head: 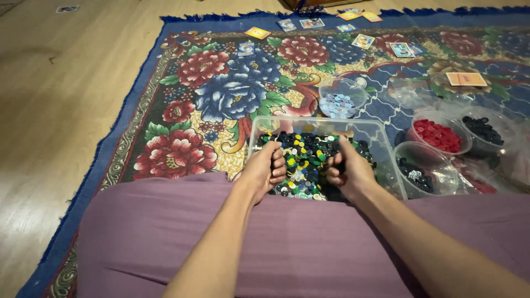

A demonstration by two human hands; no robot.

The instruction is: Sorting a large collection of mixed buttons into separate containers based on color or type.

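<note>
A clear plastic tub (pixel 375 131) full of small mixed-colour buttons (pixel 305 157) (black, green, yellow, blue) stands on the flowered rug just past my lap. My left hand (pixel 265 168) rests curled at the tub's near left edge, fingers folded in against the buttons; whether it holds any is hidden. At the near right side of the tub, my right hand (pixel 346 168) has its fingers closed around a few dark buttons. Both forearms reach out over my purple garment (pixel 165 243).
Clear round bowls stand beyond and right of the tub: pale blue buttons (pixel 339 104), red buttons (pixel 439 135), black buttons (pixel 483 129), and dark ones (pixel 417 176). Cards (pixel 466 79) lie scattered on the rug's far part. Wooden floor (pixel 55 110) runs along the left.
</note>
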